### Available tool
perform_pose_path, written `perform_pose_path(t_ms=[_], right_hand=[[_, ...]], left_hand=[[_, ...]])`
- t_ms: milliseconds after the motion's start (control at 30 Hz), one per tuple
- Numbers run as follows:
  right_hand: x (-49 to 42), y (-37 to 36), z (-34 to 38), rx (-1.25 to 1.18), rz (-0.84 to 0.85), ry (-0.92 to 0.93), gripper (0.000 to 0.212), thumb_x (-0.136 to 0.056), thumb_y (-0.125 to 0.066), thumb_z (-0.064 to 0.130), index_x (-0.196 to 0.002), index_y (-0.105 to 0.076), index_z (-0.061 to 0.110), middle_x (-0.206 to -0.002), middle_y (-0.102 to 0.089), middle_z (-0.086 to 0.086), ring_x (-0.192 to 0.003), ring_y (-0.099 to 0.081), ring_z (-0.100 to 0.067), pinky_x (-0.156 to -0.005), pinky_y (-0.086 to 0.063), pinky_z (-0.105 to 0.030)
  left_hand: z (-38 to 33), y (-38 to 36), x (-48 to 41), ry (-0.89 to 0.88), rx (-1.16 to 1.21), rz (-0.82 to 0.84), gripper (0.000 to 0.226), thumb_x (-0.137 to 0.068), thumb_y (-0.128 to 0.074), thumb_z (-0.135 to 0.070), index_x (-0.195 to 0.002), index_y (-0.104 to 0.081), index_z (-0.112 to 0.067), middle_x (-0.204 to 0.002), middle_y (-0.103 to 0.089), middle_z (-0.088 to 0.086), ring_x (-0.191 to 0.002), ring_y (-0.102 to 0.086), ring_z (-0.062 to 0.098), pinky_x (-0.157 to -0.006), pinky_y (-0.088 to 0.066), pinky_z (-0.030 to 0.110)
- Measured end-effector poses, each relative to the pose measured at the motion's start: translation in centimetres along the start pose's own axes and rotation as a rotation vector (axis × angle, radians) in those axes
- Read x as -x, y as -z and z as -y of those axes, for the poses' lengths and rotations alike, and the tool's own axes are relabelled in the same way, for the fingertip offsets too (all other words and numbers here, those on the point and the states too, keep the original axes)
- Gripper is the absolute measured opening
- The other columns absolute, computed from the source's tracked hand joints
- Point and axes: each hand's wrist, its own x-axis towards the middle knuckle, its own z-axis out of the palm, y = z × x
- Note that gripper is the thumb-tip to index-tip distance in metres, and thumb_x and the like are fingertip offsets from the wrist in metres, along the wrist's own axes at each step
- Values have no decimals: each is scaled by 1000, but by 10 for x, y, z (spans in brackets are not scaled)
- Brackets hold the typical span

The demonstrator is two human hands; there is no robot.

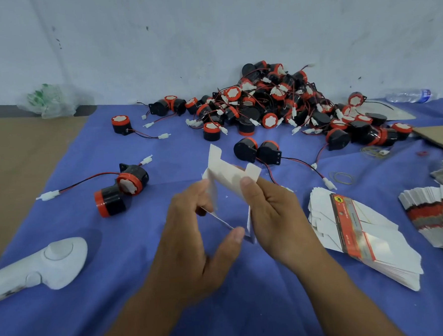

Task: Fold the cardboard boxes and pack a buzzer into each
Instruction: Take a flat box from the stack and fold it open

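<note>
From the head camera we see both hands holding one white box blank [228, 183] above the blue desk [68, 323], its long axis running up and away from us, flaps pointing toward the buzzer pile [284, 103]. Our left hand [194, 245] pinches its lower corner between thumb and fingers; our right hand [271, 217] grips its right edge, thumb on top. Flat blank stacks [364, 236] lie right.

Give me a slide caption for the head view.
Both hands, left hand and right hand, fold a flat white box beside a pile of buzzers.
</note>
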Motion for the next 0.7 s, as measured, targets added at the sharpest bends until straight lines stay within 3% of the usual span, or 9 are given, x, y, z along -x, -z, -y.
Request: perform_pose_path(t_ms=[33,100,200,233,367,500,600,700], right_hand=[[1,1,1,-23,-20,7,58,-107,-40,33,-54,-54,53,-43,-43,12,-43,-41,-1,-44,-35,-9],[0,2,1,-51,-89,31,51,-107,-40,33,-58,-55,37,-45,-43,13,-44,-40,0,-44,-34,-7],[0,-3,-2,14,-203,74,49,-107,-40,35,-72,-53,3,-61,-46,-1,-54,-39,-10,-50,-33,-26],[0,-5,-4,25,-243,84,51,-106,-40,35,-71,-50,-1,-64,-47,-1,-56,-39,-12,-53,-34,-29],[0,-3,-9,-54,-362,45,54,-98,-37,52,-62,-42,12,-51,-41,12,-51,-37,-5,-49,-32,-19],[-1,-2,-10,-214,-306,-37,63,-93,-39,63,-69,-52,6,-56,-53,-4,-55,-54,-26,-50,-55,-48],[1,-6,-9,-247,-271,-22,65,-96,-38,61,-74,-63,5,-55,-62,-11,-44,-59,-19,-39,-44,-27],[1,-7,-10,-245,-288,-18,67,-93,-37,65,-73,-64,7,-56,-62,-13,-43,-56,-20,-40,-39,-25]], left_hand=[[-1,0,-1,54,-23,-46,51,-90,-57,-52,-131,-34,-31,-102,-50,-4,-93,-57,21,-87,-49,30],[-3,0,-3,201,-44,-124,67,-78,-65,-56,-135,-36,-34,-95,-55,-10,-90,-57,10,-83,-44,12],[-3,1,-5,382,-9,-144,88,-65,-67,-67,-142,-34,-40,-87,-60,-16,-87,-57,2,-77,-41,3],[-4,0,-5,415,14,-136,90,-63,-68,-68,-142,-36,-40,-85,-61,-16,-86,-58,2,-76,-42,4],[-9,-2,-3,378,-23,-130,66,-66,-75,-60,-124,-60,-32,-85,-65,-18,-86,-60,0,-76,-42,4],[-15,2,-6,322,-147,-176,50,-80,-60,-56,-121,-63,-28,-89,-56,-20,-96,-53,9,-81,-34,0],[-17,4,-7,341,-192,-224,51,-84,-55,-54,-126,-62,-26,-94,-46,-19,-103,-40,5,-86,-28,-1],[-20,4,-9,350,-183,-227,46,-87,-53,-51,-129,-55,-32,-99,-39,-6,-104,-38,14,-93,-32,14]])
